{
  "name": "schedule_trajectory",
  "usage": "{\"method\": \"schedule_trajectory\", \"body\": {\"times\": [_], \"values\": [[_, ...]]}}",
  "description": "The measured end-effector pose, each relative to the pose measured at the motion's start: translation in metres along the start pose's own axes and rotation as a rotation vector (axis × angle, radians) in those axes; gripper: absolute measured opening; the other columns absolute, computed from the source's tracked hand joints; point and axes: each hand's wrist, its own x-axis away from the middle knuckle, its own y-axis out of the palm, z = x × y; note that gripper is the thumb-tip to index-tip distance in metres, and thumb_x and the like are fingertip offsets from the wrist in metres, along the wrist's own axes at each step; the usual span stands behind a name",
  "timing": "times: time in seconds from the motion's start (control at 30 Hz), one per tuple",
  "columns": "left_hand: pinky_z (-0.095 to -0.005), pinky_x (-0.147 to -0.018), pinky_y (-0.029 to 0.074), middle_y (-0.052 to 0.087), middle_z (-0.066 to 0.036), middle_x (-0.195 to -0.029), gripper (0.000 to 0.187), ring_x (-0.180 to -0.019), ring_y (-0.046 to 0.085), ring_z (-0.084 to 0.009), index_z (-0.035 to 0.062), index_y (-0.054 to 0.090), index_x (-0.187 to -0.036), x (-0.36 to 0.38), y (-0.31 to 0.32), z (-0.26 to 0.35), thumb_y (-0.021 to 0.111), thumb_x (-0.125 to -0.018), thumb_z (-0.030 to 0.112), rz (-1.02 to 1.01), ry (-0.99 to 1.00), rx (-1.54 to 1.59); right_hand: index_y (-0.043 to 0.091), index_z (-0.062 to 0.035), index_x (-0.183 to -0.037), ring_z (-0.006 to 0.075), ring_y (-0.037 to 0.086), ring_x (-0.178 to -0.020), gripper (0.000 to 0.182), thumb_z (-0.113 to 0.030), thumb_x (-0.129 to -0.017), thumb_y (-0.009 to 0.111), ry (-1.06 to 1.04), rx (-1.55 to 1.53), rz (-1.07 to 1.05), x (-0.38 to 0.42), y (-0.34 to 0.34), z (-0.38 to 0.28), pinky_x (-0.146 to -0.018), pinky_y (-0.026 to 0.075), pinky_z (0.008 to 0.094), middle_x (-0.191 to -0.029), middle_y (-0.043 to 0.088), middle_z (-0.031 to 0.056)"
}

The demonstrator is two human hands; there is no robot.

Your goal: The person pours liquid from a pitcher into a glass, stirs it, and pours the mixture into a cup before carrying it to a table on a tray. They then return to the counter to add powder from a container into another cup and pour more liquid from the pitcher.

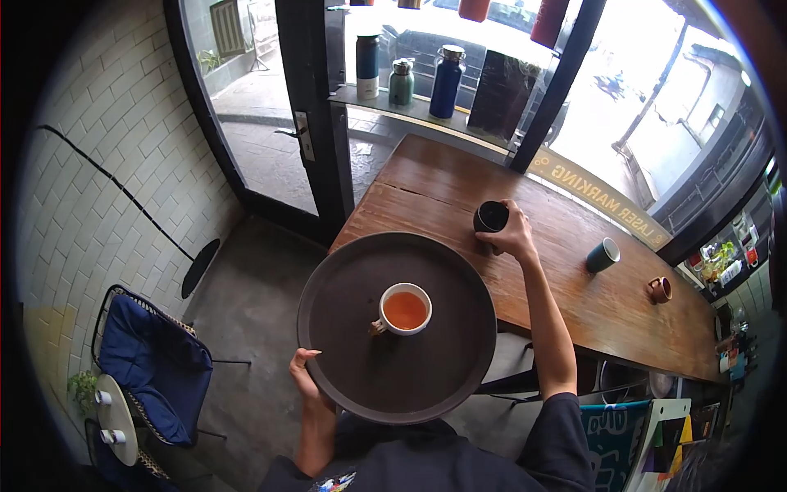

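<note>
My left hand (307, 379) grips the near left rim of a round dark brown serving tray (443, 369), thumb over the edge and the other fingers hidden beneath. On the tray stands a white cup (405, 309) of orange-red tea, its handle towards the lower left. Out over the wooden table (410, 193), my right hand (511, 233) is closed around a black cup (490, 216), fingers wrapped about its right and near sides. The black cup's dark inside faces up towards me.
Farther right on the table are a dark green tumbler (603, 255) and a brown mug (659, 289). Bottles, including a blue one (447, 80), line the window shelf. A blue cushioned chair (152, 369) and a small round side table (117, 410) stand at left, beside the tiled wall.
</note>
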Motion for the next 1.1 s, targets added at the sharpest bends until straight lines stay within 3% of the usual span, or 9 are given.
{"method": "schedule_trajectory", "body": {"times": [0.23, 0.37, 0.43, 0.53, 0.73, 0.77, 0.93, 1.03, 1.1], "values": [[-0.0348, -0.069, 0.057, 0.067, -0.013, -0.083, 0.021, -0.074, 0.065, -0.0273, 0.0049, 0.063, -0.076, -0.006, -0.013, 0.002, 0.055, -0.069, 0.023, 0.011, 0.077, -0.055, 0.055, 0.0008, -0.121, 0.0284, 0.067, -0.098, 0.082, -0.027, -0.052, 0.089, 0.037, -0.109, -0.02, 0.044, -0.041, -0.006, -0.088, 0.053, 0.0389, -0.105, 0.067, 0.0182], [-0.0358, -0.075, 0.054, 0.067, -0.008, -0.088, 0.021, -0.082, 0.064, -0.0243, 0.0129, 0.063, -0.074, -0.013, -0.021, 0.0, 0.06, -0.079, 0.033, -0.004, 0.157, -0.128, 0.055, 0.0018, -0.121, 0.0262, 0.069, -0.092, 0.081, -0.025, -0.052, 0.089, 0.032, -0.121, -0.027, 0.06, -0.055, -0.011, -0.084, 0.055, 0.0372, -0.102, 0.068, 0.0174], [-0.036, -0.076, 0.054, 0.067, -0.007, -0.088, 0.021, -0.082, 0.064, -0.0242, 0.0133, 0.063, -0.074, -0.01, -0.016, -0.002, 0.06, -0.08, 0.033, 0.004, 0.193, -0.143, 0.053, 0.0034, -0.123, 0.0265, 0.07, -0.089, 0.081, -0.021, -0.054, 0.088, 0.023, -0.118, -0.061, 0.062, -0.061, -0.018, -0.067, 0.061, 0.0366, -0.103, 0.068, 0.0191], [-0.0354, -0.077, 0.054, 0.067, -0.007, -0.088, 0.022, -0.083, 0.064, -0.0239, 0.0125, 0.063, -0.078, -0.003, -0.008, -0.001, 0.06, -0.081, 0.034, -0.072, 0.137, -0.121, 0.054, 0.0046, -0.122, 0.025, 0.07, -0.086, 0.08, -0.02, -0.054, 0.088, 0.104, -0.198, -0.133, 0.061, -0.066, -0.029, -0.065, 0.061, 0.0361, -0.1, 0.068, 0.0183], [-0.0356, -0.074, 0.056, 0.069, -0.014, -0.091, 0.028, -0.08, 0.067, -0.0283, 0.0012, 0.067, -0.087, 0.003, -0.003, 0.002, 0.056, -0.077, 0.025, -0.077, 0.142, -0.096, 0.055, 0.0053, -0.121, 0.0267, 0.07, -0.089, 0.084, -0.027, -0.051, 0.088, 0.003, -0.148, -0.077, 0.027, -0.033, -0.022, -0.081, 0.058, 0.037, -0.099, 0.069, 0.0192], [-0.0359, -0.075, 0.056, 0.07, -0.015, -0.092, 0.028, -0.08, 0.067, -0.0286, 0.0009, 0.067, -0.088, 0.002, -0.002, 0.003, 0.055, -0.078, 0.024, -0.108, 0.118, -0.08, 0.056, 0.0054, -0.119, 0.0235, 0.07, -0.082, 0.08, -0.026, -0.052, 0.088, -0.011, -0.131, -0.058, 0.019, -0.023, -0.018, -0.075, 0.057, 0.0341, -0.095, 0.069, 0.0167], [-0.0368, -0.079, 0.056, 0.07, -0.016, -0.096, 0.027, -0.084, 0.068, -0.029, -0.0003, 0.068, -0.092, 0.003, 0.0, 0.007, 0.055, -0.08, 0.02, -0.115, 0.024, -0.046, 0.057, 0.0038, -0.118, 0.0252, 0.07, -0.086, 0.085, -0.035, -0.049, 0.089, -0.088, -0.101, -0.017, -0.008, 0.004, -0.029, -0.081, 0.056, 0.0357, -0.095, 0.07, 0.0175], [-0.0377, -0.081, 0.056, 0.07, -0.016, -0.098, 0.028, -0.087, 0.068, -0.029, -0.001, 0.068, -0.097, 0.003, -0.005, 0.011, 0.056, -0.082, 0.019, -0.083, -0.03, -0.156, 0.057, 0.0034, -0.118, 0.0271, 0.07, -0.087, 0.085, -0.035, -0.048, 0.09, 0.024, -0.2, -0.094, -0.018, 0.013, -0.036, -0.082, 0.056, 0.0367, -0.097, 0.07, 0.0177], [-0.0393, -0.086, 0.055, 0.069, -0.016, -0.107, 0.029, -0.096, 0.067, -0.0284, -0.0023, 0.065, -0.106, 0.002, -0.009, 0.014, 0.056, -0.086, 0.017, -0.126, -0.099, -0.238, 0.058, 0.003, -0.117, 0.0283, 0.07, -0.09, 0.084, -0.034, -0.049, 0.09, -0.103, -0.084, 0.017, -0.029, 0.029, -0.029, -0.081, 0.056, 0.0364, -0.099, 0.069, 0.0188]]}}
